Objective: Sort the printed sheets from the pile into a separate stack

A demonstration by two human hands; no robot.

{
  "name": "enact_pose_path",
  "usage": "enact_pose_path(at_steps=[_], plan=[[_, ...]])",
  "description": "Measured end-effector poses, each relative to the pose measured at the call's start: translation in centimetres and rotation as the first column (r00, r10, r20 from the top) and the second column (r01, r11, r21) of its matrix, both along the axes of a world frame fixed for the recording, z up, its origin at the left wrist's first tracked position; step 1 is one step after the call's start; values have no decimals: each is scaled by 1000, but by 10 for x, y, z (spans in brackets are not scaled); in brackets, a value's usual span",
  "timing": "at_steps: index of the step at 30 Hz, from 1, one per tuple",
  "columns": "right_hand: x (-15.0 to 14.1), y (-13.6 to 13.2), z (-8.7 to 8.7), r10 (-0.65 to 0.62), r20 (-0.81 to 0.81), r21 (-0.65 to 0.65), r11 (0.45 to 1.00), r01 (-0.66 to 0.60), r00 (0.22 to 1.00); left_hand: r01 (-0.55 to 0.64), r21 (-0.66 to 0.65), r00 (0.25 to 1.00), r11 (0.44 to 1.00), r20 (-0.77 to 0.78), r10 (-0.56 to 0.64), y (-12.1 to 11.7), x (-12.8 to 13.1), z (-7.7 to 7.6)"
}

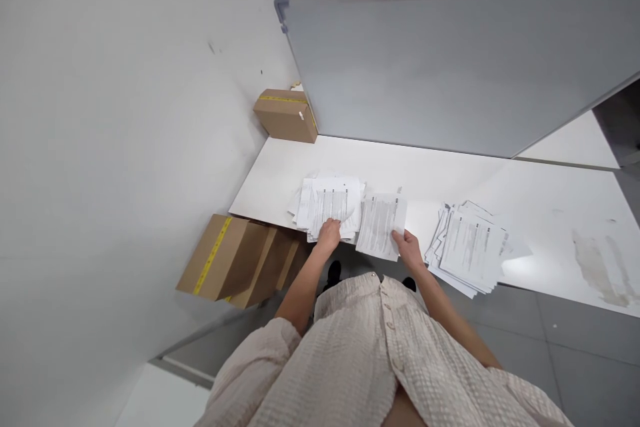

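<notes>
On the person I make out a pale beige, crinkled-fabric shirt [340, 347] with a fine grid texture, small round pale buttons [391, 325] down its front, loose sleeves [260, 355] ending near the elbows, and black shoes [334, 271] partly hidden below.

My sheets [382, 224]: matt white paper
My surface [390, 164]: smooth, faintly glossy
Cartons [287, 120]: brown cardboard
My shirt [340, 347]: crinkled cloth
</notes>
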State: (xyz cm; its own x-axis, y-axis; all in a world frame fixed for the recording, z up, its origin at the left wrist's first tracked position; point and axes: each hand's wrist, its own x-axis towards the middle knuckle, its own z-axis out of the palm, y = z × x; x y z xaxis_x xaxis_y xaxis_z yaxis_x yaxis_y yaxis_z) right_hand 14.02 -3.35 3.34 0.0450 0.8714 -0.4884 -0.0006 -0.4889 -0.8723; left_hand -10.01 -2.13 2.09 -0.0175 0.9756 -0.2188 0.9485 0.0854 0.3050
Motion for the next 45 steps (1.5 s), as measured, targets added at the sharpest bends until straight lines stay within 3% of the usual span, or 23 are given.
enact_pose_path(at_steps=[4, 15, 23, 25, 28, 32, 38, 42, 45], plan=[[1, -2, 2, 8, 9, -1, 1000, -8, 1000, -69, -46, 997, 997, -23, 68, 12, -9, 2], [-4, -6, 8, -5, -26, -3, 1000, 5, 1000, -144, 189, 977, 971, 182, 110, 33, -25, -6], [-3, 2, 14, 33, -49, 49, 998, -30, 998, -170, 314, 967, 934, 235, 97, 27, -24, 17], [-5, 5, 13, 54, -77, 34, 998, -51, 996, -129, 360, 959, 924, 284, 24, 17, -14, 24], [-12, 10, 11, 91, -149, -50, 994, -100, 985, 59, 401, 906, 914, 363, -218, -4, 10, 29], [-25, 14, 10, 88, -225, -99, 989, -112, 971, 278, 407, 798, 870, 405, -445, -26, 43, 25], [-33, 12, 11, 78, -179, -76, 993, -92, 981, 385, 420, 752, 822, 374, -543, -39, 60, 15], [-31, 9, 8, 163, -141, 28, 987, -161, 976, 453, 410, 709, 792, 372, -599, -45, 61, 17], [-25, 10, 12, 209, -7, 135, 969, -206, 978, 384, 401, 720, 832, 434, -542, -45, 56, 18]])
